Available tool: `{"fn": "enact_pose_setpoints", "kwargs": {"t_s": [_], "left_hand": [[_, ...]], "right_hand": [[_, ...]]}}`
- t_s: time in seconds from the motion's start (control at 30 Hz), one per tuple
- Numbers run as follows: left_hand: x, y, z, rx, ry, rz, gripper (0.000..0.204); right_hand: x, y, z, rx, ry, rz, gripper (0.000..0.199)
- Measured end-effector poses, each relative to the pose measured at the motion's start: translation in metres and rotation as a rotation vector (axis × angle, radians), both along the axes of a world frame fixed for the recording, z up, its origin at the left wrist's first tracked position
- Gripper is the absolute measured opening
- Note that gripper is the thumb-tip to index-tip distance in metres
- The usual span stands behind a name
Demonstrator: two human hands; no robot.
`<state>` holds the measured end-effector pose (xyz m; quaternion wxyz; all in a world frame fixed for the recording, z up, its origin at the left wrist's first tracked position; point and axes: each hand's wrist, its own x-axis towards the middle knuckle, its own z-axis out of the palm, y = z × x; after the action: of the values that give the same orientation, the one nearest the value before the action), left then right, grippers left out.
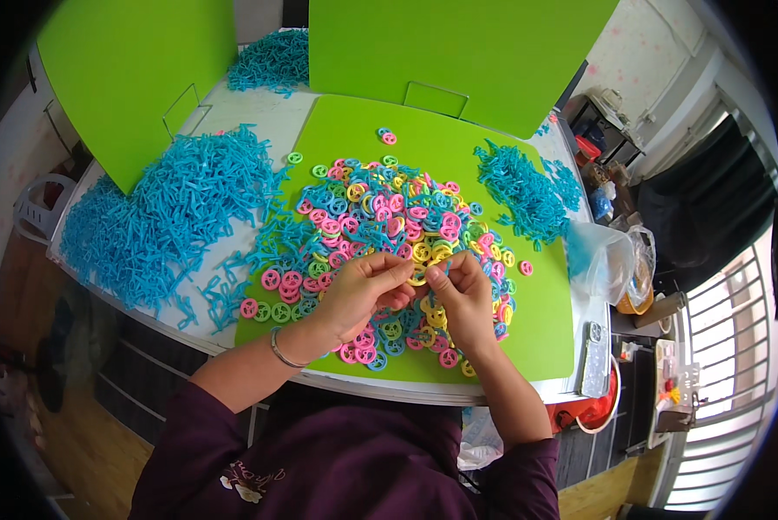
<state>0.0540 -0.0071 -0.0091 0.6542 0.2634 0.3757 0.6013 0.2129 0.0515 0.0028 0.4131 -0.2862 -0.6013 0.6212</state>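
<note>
On the green mat [545,338], my left hand [360,295] and right hand [460,299] pinch one yellow ring [417,279]; I should squeeze gently and keep it straight

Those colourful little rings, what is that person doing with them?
A person sits at a table with both hands together over a pile of small plastic rings in pink, yellow, green and blue. The left hand and right hand pinch a yellow ring between their fingertips. The pile lies on a green mat. Heaps of blue plastic pieces sit beside it.
</note>
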Motion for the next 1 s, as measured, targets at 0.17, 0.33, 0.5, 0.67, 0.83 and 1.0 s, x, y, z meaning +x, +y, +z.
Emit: {"fn": "enact_pose_setpoints", "kwargs": {"t_s": [0.17,0.33,0.5,0.67,0.83,1.0], "left_hand": [[0.004,0.0,-0.005,0.172,0.071,0.024,0.011],[0.008,-0.002,-0.002,0.209,0.271,0.072,0.011],[0.01,-0.004,0.0,0.264,0.401,0.117,0.013],[0.007,-0.003,0.0,0.557,0.976,0.317,0.016],[0.007,-0.002,0.007,0.551,0.976,0.355,0.02],[0.001,-0.002,0.007,0.531,0.902,0.346,0.02]], "right_hand": [[-0.002,-0.006,0.007,-0.146,0.094,-0.024,0.009],[0.003,-0.003,0.005,-0.294,0.148,0.007,0.011],[0.001,-0.002,0.001,-0.233,0.121,-0.064,0.011],[0.004,-0.003,0.008,-0.251,0.103,0.023,0.011],[0.001,-0.003,-0.001,-0.32,0.206,0.095,0.012],[-0.001,-0.003,0.006,-0.391,0.2,0.104,0.011]]}}
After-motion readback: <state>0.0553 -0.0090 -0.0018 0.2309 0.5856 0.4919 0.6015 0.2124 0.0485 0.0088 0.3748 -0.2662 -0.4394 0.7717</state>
